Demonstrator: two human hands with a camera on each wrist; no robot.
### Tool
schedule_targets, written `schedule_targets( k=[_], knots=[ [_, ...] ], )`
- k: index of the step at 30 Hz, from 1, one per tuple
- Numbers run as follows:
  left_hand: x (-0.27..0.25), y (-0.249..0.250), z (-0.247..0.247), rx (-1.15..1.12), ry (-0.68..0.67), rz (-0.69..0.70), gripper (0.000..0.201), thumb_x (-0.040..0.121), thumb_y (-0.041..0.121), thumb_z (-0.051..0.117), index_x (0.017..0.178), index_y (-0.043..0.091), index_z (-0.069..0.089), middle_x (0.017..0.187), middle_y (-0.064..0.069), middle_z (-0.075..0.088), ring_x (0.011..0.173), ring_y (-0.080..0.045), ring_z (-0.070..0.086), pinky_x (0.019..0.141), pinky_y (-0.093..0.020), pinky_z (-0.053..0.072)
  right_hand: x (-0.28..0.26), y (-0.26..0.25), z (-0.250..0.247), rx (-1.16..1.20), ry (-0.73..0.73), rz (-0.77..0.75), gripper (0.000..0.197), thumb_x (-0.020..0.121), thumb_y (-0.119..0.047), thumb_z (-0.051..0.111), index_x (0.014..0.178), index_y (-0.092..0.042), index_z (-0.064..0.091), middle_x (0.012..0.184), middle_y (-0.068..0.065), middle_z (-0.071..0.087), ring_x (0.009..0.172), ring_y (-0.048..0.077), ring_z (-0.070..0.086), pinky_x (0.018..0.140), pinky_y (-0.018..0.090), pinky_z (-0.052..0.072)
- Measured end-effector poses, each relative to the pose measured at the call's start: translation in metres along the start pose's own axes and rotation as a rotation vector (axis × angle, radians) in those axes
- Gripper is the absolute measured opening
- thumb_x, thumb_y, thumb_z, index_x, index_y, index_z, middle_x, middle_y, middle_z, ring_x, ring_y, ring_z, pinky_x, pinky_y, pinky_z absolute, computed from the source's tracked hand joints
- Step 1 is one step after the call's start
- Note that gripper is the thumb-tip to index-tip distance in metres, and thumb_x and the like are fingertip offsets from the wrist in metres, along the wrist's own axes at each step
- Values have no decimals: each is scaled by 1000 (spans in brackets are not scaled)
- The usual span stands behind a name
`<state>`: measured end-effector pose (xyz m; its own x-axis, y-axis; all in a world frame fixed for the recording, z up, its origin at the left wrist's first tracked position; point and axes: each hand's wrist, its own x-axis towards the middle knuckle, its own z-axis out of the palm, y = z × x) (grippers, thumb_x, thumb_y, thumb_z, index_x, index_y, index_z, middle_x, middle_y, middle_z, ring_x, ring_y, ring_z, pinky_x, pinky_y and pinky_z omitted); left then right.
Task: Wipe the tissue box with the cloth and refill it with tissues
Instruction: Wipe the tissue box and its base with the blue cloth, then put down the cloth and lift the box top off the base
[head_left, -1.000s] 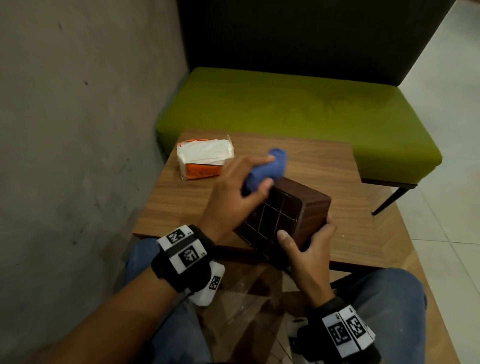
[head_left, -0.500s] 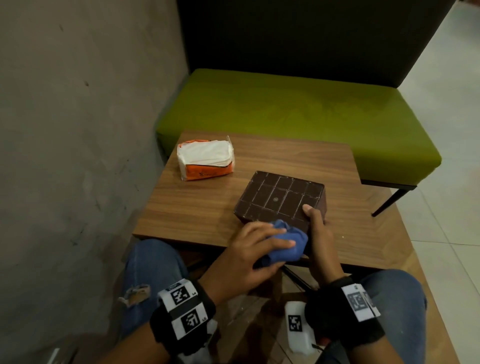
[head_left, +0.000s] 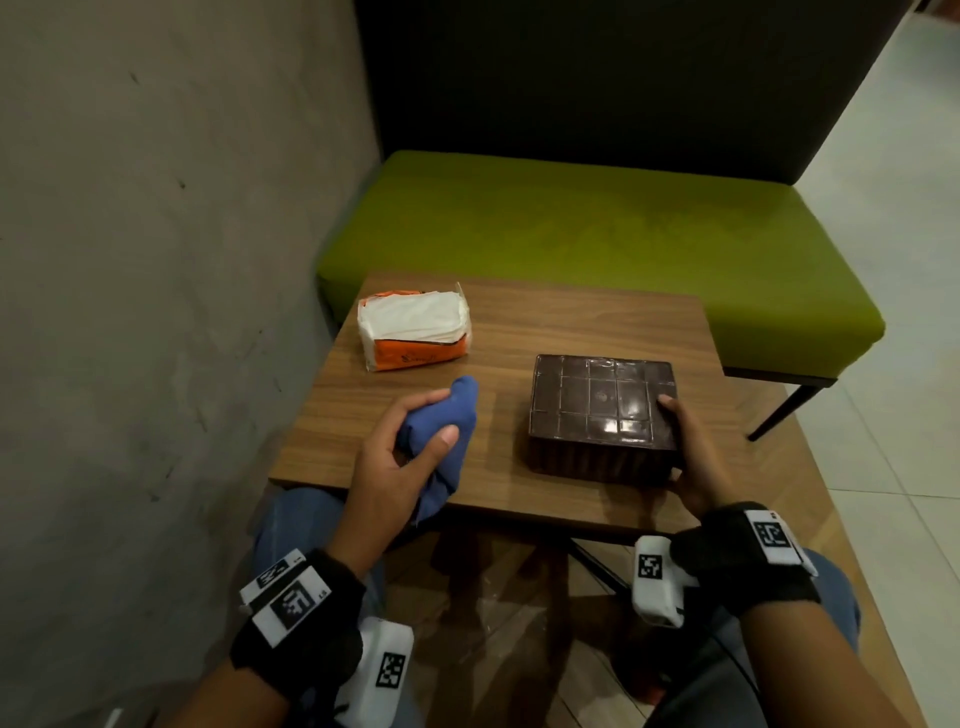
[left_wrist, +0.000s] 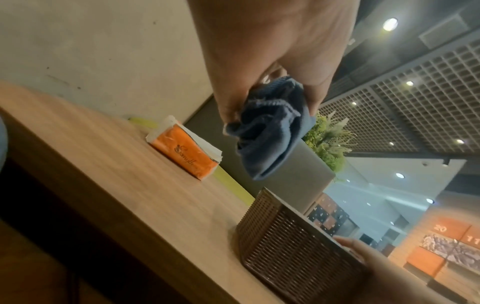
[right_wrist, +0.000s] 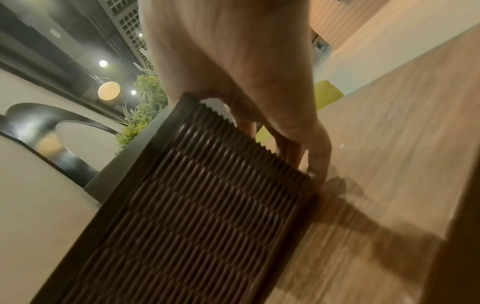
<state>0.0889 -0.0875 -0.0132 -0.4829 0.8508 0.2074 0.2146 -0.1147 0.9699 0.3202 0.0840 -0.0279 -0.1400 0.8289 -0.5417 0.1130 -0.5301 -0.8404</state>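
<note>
A dark brown tissue box (head_left: 601, 410) with ribbed sides (right_wrist: 197, 205) lies flat on the wooden table (head_left: 571, 327), its gridded face up. My right hand (head_left: 691, 457) grips its near right corner, thumb on top and fingers (right_wrist: 291, 152) down the side. My left hand (head_left: 410, 441) holds a bunched blue cloth (head_left: 447, 441) left of the box, just above the table; the cloth (left_wrist: 267, 133) hangs from the fingers. An orange pack of white tissues (head_left: 415, 330) lies at the table's far left, also seen as the pack (left_wrist: 184, 150) in the left wrist view.
A green padded bench (head_left: 597, 234) with a dark backrest stands behind the table. A grey concrete wall (head_left: 156, 260) runs along the left. My knees in jeans (head_left: 296, 519) sit under the near table edge. Tiled floor lies to the right.
The box went from tilted in my hands to flat on the table and further right. My left hand carried the cloth off the box's near edge to the left.
</note>
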Motion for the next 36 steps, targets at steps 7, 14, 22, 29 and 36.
schedule_targets(
  k=[7,14,22,29,36],
  knots=[
    [0,-8,4,-76,57,-201,32,83,34,68,112,28,58,114,6,63,108,-7,60,89,-28,49,-16,-4,7,-368,339,-406,64,81,-60,49,127,-16,51,126,8,52,110,22,53,85,32,47],
    [3,-7,10,-131,130,-483,27,95,44,42,107,21,48,104,-3,61,96,-16,59,69,-26,47,-103,34,103,-590,-305,-753,39,80,-56,63,109,-34,51,106,-14,50,96,-2,51,76,13,43],
    [-1,-6,-24,-127,-89,-484,25,88,-3,49,108,12,51,98,-9,58,71,-14,62,54,-20,55,-82,30,99,-332,-498,-314,33,86,-7,69,112,-21,57,104,2,63,91,11,64,73,17,55],
    [10,7,-61,110,-56,-125,29,60,44,54,78,23,65,77,3,67,72,0,60,67,-13,47,-71,25,96,-284,-538,-189,57,75,-35,78,127,-23,56,111,3,63,102,16,64,90,30,53],
    [21,41,-63,430,-94,165,31,89,43,48,89,17,63,81,3,64,78,-5,61,69,-15,45,-71,34,116,-783,-334,-742,28,83,-41,71,103,-21,66,87,-10,54,85,8,48,71,19,34]
  ],
)
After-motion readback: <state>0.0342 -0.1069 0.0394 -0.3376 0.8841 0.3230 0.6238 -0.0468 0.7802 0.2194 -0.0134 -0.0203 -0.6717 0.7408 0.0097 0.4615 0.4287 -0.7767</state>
